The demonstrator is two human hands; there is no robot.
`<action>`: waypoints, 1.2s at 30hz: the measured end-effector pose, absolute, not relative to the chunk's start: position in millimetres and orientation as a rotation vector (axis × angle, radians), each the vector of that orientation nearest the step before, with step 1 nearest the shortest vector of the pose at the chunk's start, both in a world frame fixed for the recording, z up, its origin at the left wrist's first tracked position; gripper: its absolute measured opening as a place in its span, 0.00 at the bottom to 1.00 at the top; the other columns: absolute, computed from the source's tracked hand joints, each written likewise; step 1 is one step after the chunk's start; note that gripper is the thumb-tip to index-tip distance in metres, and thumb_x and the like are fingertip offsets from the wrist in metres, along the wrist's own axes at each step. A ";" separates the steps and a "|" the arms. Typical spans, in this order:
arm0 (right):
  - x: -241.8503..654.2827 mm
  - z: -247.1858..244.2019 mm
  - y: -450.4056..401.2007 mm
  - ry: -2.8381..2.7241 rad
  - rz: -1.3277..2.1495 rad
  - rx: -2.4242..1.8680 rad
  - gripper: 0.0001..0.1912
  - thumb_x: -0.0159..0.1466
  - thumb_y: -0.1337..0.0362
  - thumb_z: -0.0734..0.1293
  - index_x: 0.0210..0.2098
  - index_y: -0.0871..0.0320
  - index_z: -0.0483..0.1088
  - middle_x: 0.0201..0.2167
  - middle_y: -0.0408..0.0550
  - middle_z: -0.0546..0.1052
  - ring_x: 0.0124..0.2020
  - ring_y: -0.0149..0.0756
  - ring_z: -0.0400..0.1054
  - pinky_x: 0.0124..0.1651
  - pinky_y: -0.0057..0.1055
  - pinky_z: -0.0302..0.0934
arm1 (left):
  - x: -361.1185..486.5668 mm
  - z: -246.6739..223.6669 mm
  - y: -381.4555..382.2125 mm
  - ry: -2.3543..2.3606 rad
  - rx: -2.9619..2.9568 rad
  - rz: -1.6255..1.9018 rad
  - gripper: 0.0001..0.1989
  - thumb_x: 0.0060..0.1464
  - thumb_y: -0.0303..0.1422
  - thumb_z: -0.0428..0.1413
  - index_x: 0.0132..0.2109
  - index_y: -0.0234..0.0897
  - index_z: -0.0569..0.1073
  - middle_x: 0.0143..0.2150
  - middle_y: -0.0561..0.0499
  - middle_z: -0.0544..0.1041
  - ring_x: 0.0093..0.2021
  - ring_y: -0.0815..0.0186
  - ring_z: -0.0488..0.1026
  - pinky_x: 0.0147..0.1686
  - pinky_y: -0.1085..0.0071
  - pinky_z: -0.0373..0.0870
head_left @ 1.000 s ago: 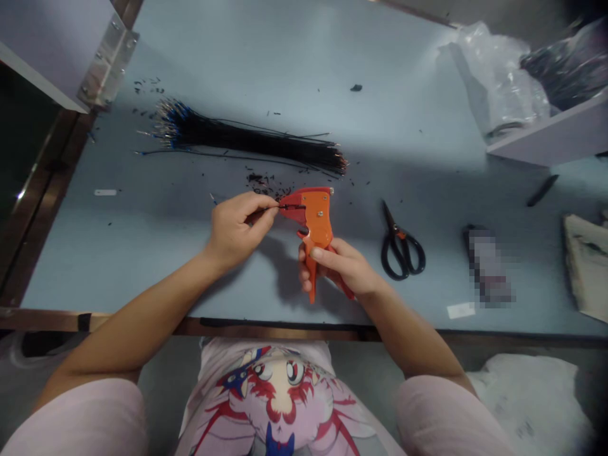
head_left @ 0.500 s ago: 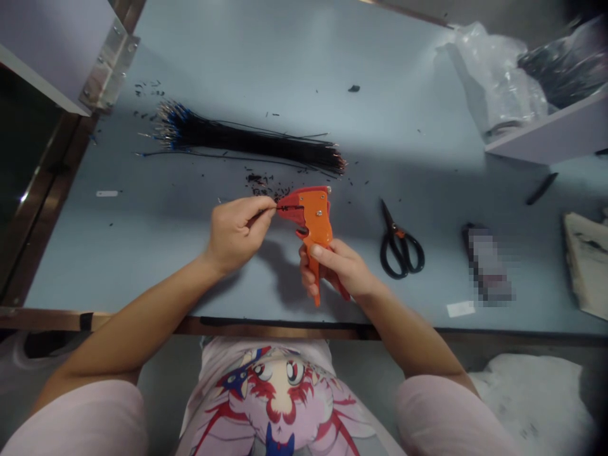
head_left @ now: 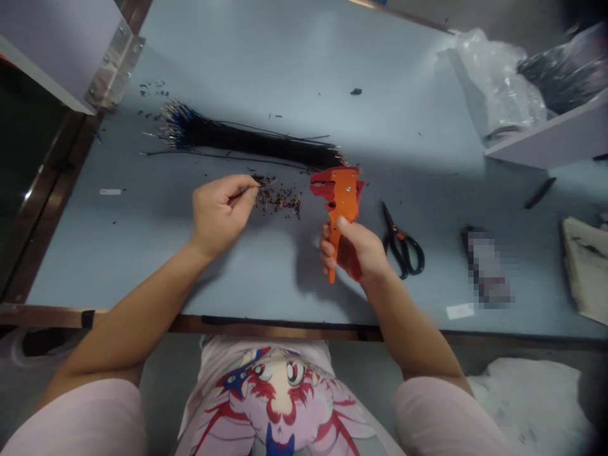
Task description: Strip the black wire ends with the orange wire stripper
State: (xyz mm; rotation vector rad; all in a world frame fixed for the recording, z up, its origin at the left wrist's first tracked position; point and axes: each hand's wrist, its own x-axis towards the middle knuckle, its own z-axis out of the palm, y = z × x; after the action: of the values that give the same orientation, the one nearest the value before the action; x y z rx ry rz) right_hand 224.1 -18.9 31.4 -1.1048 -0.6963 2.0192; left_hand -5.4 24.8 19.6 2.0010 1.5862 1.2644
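**Two hands occupied**

Left hand [head_left: 219, 212] pinches a wire [head_left: 267, 184] near the black bundle [head_left: 259, 142] and loose scraps [head_left: 284, 201]; orange stripper [head_left: 346, 197], gripped by the right hand [head_left: 367, 248], sits so near the bundle's ends that a careless swing might snag them.

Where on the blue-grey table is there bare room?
Bare patches: between both forearms by the near edge; between the black-handled scissors and the pixelated dark object. Crowded: between the left hand and orange-red hand tool, where black scraps lie, and around the black wire bundle.
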 end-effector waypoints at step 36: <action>218.9 12.7 -24.5 -0.734 2.007 -1.557 0.19 0.53 0.56 0.71 0.42 0.56 0.69 0.31 0.50 0.78 0.29 0.46 0.74 0.33 0.42 0.69 | -3.8 18.2 19.2 1.569 1.844 1.040 0.10 0.54 0.33 0.52 0.39 0.38 0.77 0.34 0.53 0.79 0.32 0.70 0.73 0.32 0.77 0.64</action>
State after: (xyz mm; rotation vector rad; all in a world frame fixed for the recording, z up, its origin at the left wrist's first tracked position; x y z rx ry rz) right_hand 218.9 -24.5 12.7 -1.5570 -0.7344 2.0073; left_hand -3.8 19.2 18.2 1.8440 1.5694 1.0395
